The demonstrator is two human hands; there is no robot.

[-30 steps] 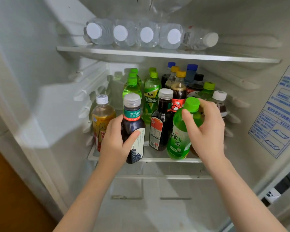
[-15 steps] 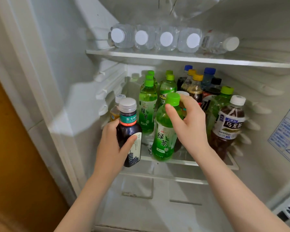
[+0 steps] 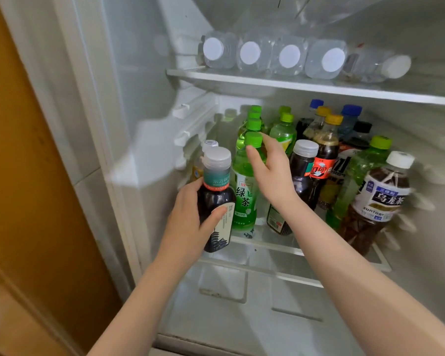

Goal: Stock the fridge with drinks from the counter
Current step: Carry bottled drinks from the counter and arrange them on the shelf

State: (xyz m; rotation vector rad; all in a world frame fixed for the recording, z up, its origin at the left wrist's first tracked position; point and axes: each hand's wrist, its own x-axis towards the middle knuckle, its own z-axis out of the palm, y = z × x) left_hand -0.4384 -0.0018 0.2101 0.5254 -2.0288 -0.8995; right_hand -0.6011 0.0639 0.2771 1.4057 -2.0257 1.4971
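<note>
Hands are grasping bottles: the left hand (image 3: 190, 217) is clasping the dark tea bottle (image 3: 216, 196) at the middle shelf's (image 3: 267, 246) front left corner; the right hand (image 3: 272, 173) is pinching the neck of the green tea bottle (image 3: 244, 196) standing on that shelf's front.

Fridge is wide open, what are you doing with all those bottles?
A person is stocking drinks. The left hand grips a dark tea bottle at the front left of the middle shelf. The right hand holds a green tea bottle by its cap; it stands on that shelf. Water bottles lie on the shelf above.
</note>
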